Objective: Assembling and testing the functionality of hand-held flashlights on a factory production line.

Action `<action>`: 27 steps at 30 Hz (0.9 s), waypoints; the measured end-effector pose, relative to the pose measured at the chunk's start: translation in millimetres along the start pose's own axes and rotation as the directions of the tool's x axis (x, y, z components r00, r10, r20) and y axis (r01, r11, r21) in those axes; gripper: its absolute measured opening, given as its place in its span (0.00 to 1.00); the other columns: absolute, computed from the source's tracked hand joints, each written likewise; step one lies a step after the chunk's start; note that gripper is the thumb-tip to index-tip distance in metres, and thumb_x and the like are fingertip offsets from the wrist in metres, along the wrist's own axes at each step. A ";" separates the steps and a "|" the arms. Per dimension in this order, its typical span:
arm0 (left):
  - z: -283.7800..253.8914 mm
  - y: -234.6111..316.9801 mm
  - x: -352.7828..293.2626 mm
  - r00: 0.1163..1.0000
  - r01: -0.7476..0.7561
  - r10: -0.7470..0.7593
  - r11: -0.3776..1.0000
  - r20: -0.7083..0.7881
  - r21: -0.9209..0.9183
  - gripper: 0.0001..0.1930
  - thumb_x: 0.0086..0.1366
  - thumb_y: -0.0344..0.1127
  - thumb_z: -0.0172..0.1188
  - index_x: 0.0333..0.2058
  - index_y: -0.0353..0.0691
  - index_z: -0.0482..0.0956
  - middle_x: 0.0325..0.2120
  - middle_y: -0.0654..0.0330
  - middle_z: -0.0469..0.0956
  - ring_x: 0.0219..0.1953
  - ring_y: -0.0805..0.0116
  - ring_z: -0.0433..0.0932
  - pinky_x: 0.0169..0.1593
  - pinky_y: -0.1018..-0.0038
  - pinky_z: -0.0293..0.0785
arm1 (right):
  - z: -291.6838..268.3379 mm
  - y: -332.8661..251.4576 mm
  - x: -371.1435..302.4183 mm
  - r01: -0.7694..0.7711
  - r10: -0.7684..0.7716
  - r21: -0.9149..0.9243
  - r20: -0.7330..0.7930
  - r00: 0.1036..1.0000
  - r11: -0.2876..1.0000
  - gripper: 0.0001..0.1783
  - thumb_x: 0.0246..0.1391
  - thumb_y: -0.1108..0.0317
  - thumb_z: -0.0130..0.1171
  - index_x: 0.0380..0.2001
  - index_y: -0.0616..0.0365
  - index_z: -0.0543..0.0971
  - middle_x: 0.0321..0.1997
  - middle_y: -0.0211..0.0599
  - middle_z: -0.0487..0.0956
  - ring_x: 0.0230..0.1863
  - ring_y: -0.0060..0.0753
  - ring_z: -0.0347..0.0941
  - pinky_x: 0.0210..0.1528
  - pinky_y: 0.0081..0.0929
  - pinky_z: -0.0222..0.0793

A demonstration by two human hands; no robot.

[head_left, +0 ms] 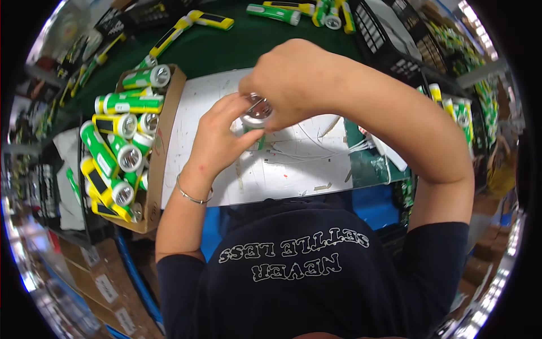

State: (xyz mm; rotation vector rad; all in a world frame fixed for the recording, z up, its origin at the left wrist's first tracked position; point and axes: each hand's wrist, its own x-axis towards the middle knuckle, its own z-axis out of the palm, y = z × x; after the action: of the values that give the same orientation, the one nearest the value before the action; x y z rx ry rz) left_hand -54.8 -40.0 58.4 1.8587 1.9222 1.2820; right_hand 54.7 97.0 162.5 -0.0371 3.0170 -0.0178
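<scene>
Above the white work board (pixel 220 186), my left hand (pixel 220 127) is closed round a flashlight (pixel 257 120) with a silver reflector head and a green body. The lamp end faces up, and my fingers and thumb hide much of the body. My right hand (pixel 291 79) is bent over the lamp head from the far right side, its fingers curled shut. A thin dark line crosses the reflector beneath those fingers; whatever they grip is hidden.
A cardboard box (pixel 164 135) full of green and yellow flashlights stands at the left. White cables (pixel 322 152) run across the board's right half. More flashlights (pixel 274 13) lie along the far side of the dark green table. Black crates (pixel 375 34) stand at the far right.
</scene>
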 end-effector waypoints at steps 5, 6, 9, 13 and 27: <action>4.8 -0.2 -3.1 1.000 0.009 -0.009 0.999 0.013 0.040 0.21 0.41 0.29 0.71 0.36 0.36 0.76 0.40 0.54 0.77 0.38 0.60 0.78 0.42 0.72 0.74 | -11.5 -12.5 5.8 -0.175 0.180 -0.044 0.191 0.965 0.984 0.17 0.37 0.48 0.63 0.20 0.51 0.81 0.19 0.34 0.78 0.26 0.37 0.76 0.29 0.33 0.72; 6.0 -5.3 -4.9 0.998 0.061 -0.061 0.998 -0.006 -0.028 0.20 0.41 0.29 0.71 0.35 0.36 0.75 0.40 0.53 0.77 0.37 0.61 0.78 0.41 0.73 0.75 | -9.7 -10.7 5.1 -0.199 0.201 -0.033 0.175 0.964 0.980 0.17 0.37 0.48 0.63 0.20 0.51 0.81 0.19 0.34 0.78 0.26 0.37 0.76 0.29 0.33 0.72; 8.2 -3.6 -4.2 0.998 0.059 -0.057 0.996 0.020 -0.073 0.20 0.42 0.24 0.70 0.36 0.34 0.74 0.38 0.57 0.77 0.37 0.69 0.77 0.41 0.76 0.74 | -5.2 -7.5 4.4 -0.048 0.059 -0.063 0.185 0.981 0.997 0.19 0.36 0.45 0.63 0.21 0.50 0.82 0.22 0.31 0.79 0.26 0.35 0.77 0.28 0.32 0.72; 3.4 -7.8 -4.6 0.991 0.115 -0.109 0.990 0.074 -0.078 0.20 0.45 0.21 0.69 0.38 0.34 0.73 0.35 0.62 0.76 0.37 0.76 0.75 0.43 0.79 0.73 | -8.8 -6.4 1.4 -0.126 0.127 -0.021 0.225 0.966 0.992 0.18 0.35 0.47 0.64 0.24 0.49 0.82 0.23 0.31 0.79 0.27 0.35 0.77 0.28 0.32 0.72; -9.1 -29.0 -26.6 0.974 -0.023 -0.201 0.366 -0.103 -0.930 0.28 0.53 0.33 0.65 0.51 0.42 0.62 0.53 0.45 0.65 0.52 0.50 0.70 0.57 0.56 0.67 | 113.6 -19.0 -43.6 -0.076 0.171 0.826 -0.025 0.985 0.558 0.45 0.35 0.40 0.65 0.55 0.52 0.66 0.41 0.46 0.79 0.42 0.46 0.77 0.44 0.33 0.71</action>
State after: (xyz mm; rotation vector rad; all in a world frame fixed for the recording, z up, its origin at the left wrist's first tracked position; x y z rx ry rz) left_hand -76.5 -63.2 33.4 0.9827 0.8450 1.9719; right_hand 112.5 77.9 55.4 0.2751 2.7495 -1.4534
